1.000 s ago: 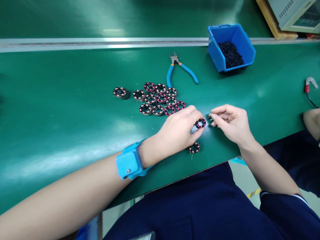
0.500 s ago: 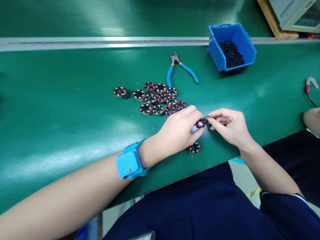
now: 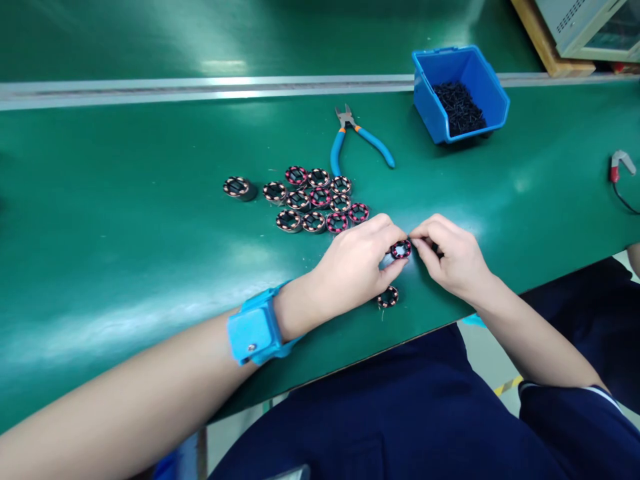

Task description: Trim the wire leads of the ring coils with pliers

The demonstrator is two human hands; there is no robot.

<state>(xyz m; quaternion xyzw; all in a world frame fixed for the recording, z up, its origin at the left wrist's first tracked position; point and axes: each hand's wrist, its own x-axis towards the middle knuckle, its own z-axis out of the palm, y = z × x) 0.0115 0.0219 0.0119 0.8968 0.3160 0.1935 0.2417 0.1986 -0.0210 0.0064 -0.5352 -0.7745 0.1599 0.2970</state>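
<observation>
My left hand (image 3: 357, 257) is closed around a small wound motor stator (image 3: 401, 249), a ring with dark red windings, its open end facing up and right. Close beside the stator's edge, the thumb and index finger of my right hand (image 3: 450, 253) are pinched together. A tiny dark tip shows at that pinch, too small to name. Just below my left fingers a loose stator with copper-coloured windings (image 3: 387, 297) sits on the green bench (image 3: 125, 267). Up and left of my left hand stand several more stators (image 3: 313, 221), some copper-coloured, some red.
Blue-handled side cutters (image 3: 345, 120) lie with their handles spread behind the stators. A blue bin (image 3: 493, 123) of small black pieces (image 3: 459, 107) stands at the back right. One stator (image 3: 240, 188) stands apart on the left. A clip with a lead (image 3: 615, 170) lies far right, near another person's arm.
The right hand's fingers have drawn closer to the stator's edge and curled tighter. My left hand keeps hold of the stator. The whole view has shifted slightly.
</observation>
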